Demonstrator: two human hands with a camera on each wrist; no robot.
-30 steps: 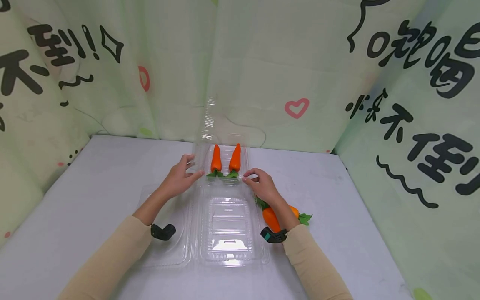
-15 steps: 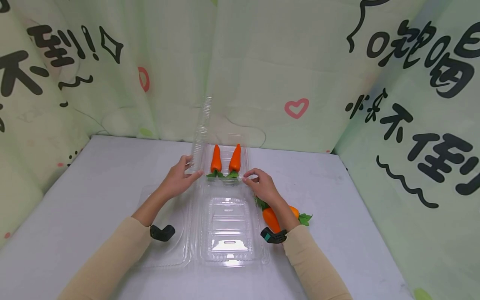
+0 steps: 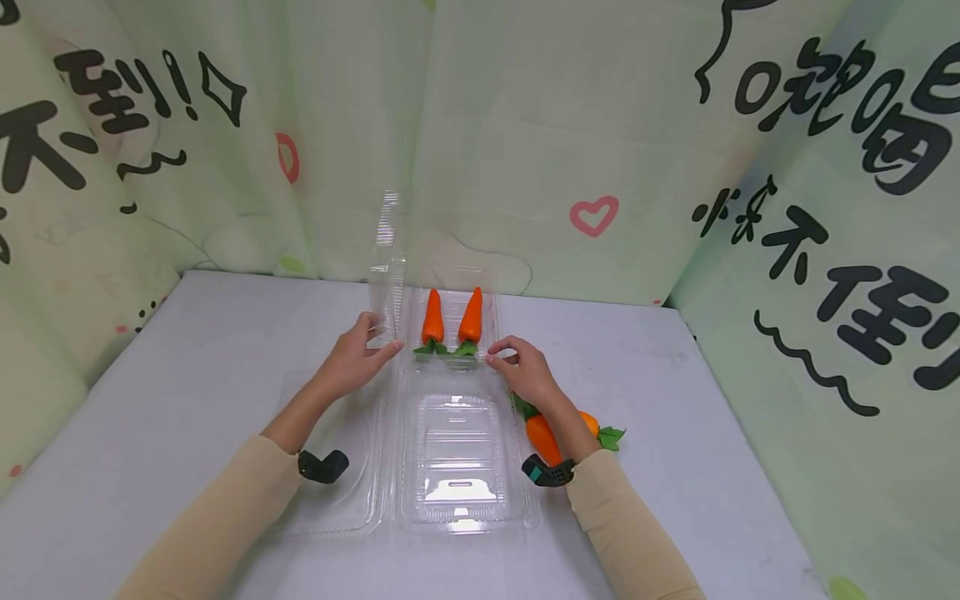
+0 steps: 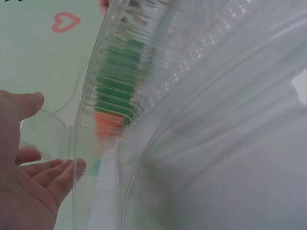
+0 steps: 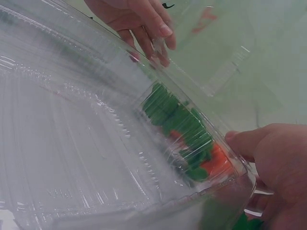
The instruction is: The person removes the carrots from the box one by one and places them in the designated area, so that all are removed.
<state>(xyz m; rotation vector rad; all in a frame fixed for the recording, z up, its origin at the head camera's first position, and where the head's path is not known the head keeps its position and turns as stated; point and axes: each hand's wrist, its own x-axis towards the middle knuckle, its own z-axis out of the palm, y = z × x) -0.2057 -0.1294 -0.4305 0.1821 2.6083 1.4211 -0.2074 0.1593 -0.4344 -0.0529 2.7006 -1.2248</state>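
Touching the raised lid [image 3: 387,267], left hand [image 3: 358,360] loosely spread; right hand [image 3: 527,372] pinching clear container rim [image 3: 494,321].

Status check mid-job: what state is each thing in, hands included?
Far container: open
Far lid: raised, standing steeply
Packed carrots: two, lying in far container
Near container: open
Near lid: folded out left, lying flat
Loose carrots: beside near container, partly behind right forearm
Left hand: relaxed, at far lid
Right hand: pinching far container's near corner
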